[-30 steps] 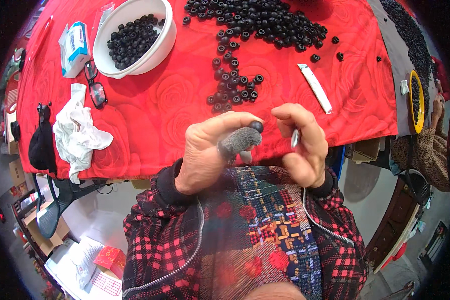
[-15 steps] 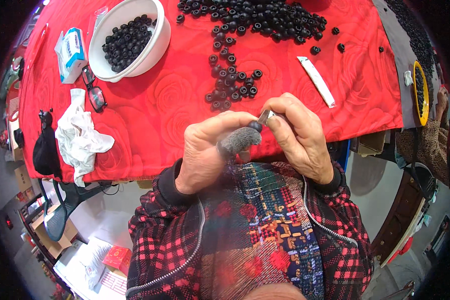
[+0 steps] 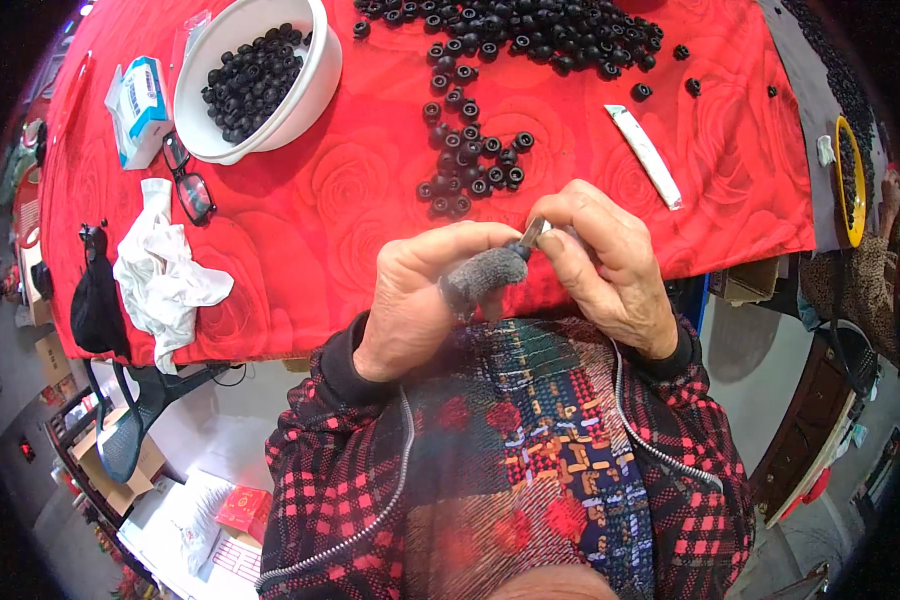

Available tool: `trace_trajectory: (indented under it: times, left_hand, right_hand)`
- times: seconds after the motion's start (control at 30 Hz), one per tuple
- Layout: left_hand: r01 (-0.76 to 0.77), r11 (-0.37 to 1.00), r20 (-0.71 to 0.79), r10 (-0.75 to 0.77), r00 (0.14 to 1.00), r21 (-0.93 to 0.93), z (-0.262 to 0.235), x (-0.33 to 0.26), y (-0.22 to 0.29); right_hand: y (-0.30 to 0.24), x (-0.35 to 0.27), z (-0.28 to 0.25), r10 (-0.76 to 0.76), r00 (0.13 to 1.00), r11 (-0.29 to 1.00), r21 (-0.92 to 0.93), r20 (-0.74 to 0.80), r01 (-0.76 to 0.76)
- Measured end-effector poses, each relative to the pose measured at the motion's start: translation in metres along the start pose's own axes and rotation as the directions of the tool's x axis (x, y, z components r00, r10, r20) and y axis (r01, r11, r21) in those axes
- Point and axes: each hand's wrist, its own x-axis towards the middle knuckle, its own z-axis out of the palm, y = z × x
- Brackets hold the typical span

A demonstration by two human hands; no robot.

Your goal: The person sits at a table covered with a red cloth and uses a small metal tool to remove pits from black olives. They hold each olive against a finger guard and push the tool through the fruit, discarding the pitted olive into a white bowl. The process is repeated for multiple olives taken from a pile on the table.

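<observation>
Over the table's near edge, my left hand (image 3: 405, 295) is closed on a small round black part (image 3: 515, 246), mostly hidden by the fingertips. A grey fabric finger cover (image 3: 488, 272) sits on one digit of that hand. My right hand (image 3: 610, 265) pinches a short metal blade (image 3: 534, 231), its edge against or very close to the black part; whether they touch I cannot tell. Beyond my hands a trail of black round parts (image 3: 470, 160) with hollow centres leads to a large pile (image 3: 550, 35) of the same kind.
On the red rose-patterned cloth (image 3: 340, 190) at left stand a white bowl (image 3: 320, 90) of black parts, a tissue pack (image 3: 142, 110), glasses (image 3: 195, 195) and a crumpled white cloth (image 3: 165, 275). A narrow white packet (image 3: 645, 158) lies at right, and farther right a yellow-rimmed container (image 3: 856, 225).
Both hands stay together at nearly the same spot, with the blade tilted slightly differently against the black part. The whole view has shifted a little.
</observation>
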Motion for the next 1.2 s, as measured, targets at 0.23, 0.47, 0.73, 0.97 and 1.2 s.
trace_trajectory:
  times: [0.23,0.47,0.73,0.97,1.2]
  left_hand:
    - [0.052,0.999,0.045,-0.052,0.998,0.004,-0.008,0.001,-0.005]
    - [0.156,0.988,0.143,-0.157,0.977,0.015,-0.019,0.003,-0.005]
    - [0.353,0.933,0.207,-0.332,0.920,-0.069,-0.022,0.008,-0.005]
    - [0.295,0.952,0.086,-0.289,0.953,-0.077,-0.019,0.009,-0.002]
    - [0.316,0.936,0.199,-0.284,0.938,-0.156,-0.020,0.010,-0.004]
  right_hand:
    - [0.005,0.003,-0.005,-0.024,0.995,0.999,0.027,0.093,0.022]
    - [0.015,0.006,-0.008,-0.123,0.978,0.992,0.034,0.167,0.119]
    - [0.025,0.009,-0.012,-0.233,0.936,0.972,0.028,0.263,0.234]
    - [0.016,0.001,-0.016,-0.192,0.920,0.966,0.232,0.340,0.116]
    - [0.016,0.003,0.008,-0.322,0.946,0.945,-0.057,-0.017,0.321]
